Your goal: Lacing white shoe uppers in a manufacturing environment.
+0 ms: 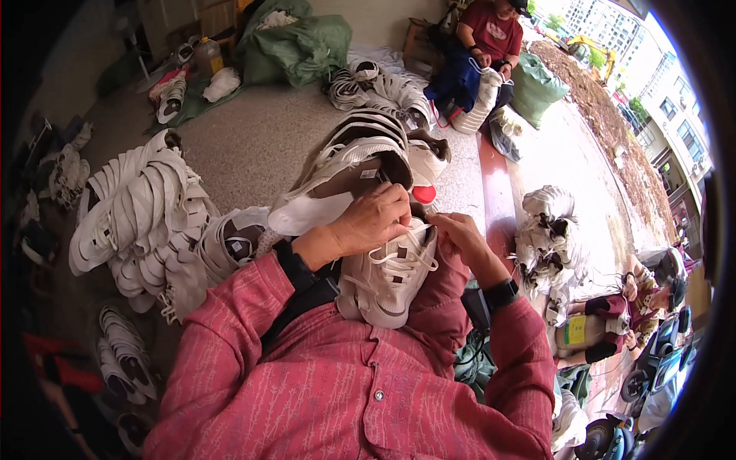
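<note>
A beige-white lace-up sneaker (389,277) rests in my lap, toe toward me. My left hand (374,220) is closed in a pinch at its upper left, by the collar. Across the opening, my right hand (460,236) pinches at the top right eyelets. Both seem to grip the white shoelace (418,249), though the fingers partly hide it. Loose loops of lace hang over the front of the shoe. Just beyond my left hand lies a stack of similar sneakers (360,172), with white paper (307,215) sticking out of the nearest one.
Piled sneakers (142,203) stand at the left, and more (546,230) sit to the right. A red round cap (424,194) is beside the stack. Ahead, a seated person (491,46) handles a shoe near green sacks (295,46). Another person (629,314) sits at far right near parked scooters.
</note>
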Action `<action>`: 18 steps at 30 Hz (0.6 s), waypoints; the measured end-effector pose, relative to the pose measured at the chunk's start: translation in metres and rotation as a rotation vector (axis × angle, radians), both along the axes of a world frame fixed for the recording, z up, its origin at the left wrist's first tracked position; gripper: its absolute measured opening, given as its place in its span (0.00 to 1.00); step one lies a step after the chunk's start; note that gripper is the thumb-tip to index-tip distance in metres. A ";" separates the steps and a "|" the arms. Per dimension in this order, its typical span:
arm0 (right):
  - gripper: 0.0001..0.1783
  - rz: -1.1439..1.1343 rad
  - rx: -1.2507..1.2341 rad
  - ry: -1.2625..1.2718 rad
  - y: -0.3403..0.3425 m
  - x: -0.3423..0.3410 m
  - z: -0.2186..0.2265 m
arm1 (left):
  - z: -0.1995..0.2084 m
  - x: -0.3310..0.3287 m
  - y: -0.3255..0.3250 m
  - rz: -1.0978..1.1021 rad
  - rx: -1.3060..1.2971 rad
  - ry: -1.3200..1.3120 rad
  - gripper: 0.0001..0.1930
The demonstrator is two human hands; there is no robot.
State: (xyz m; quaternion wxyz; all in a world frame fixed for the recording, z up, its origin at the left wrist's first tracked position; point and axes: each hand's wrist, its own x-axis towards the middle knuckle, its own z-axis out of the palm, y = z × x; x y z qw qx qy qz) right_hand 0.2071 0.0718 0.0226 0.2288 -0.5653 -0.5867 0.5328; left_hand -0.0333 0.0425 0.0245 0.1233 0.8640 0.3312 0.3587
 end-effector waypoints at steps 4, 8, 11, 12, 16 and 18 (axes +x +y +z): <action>0.18 -0.030 -0.016 0.045 -0.004 -0.002 0.005 | 0.011 -0.004 -0.007 -0.017 -0.040 0.079 0.07; 0.14 0.028 -0.036 0.048 0.003 0.006 0.001 | 0.017 -0.010 -0.010 0.040 -0.086 0.080 0.08; 0.13 0.025 0.040 0.036 0.004 0.006 -0.003 | 0.017 -0.018 -0.006 0.116 -0.267 0.043 0.09; 0.13 0.033 0.040 0.036 0.001 0.009 -0.004 | 0.017 -0.022 -0.007 0.117 -0.316 0.038 0.09; 0.11 -0.150 0.090 0.514 -0.017 0.007 0.001 | 0.011 -0.037 -0.015 0.105 -0.390 -0.034 0.10; 0.13 -0.180 -0.152 0.916 -0.014 0.020 -0.017 | 0.002 -0.044 -0.020 0.085 -0.396 -0.062 0.10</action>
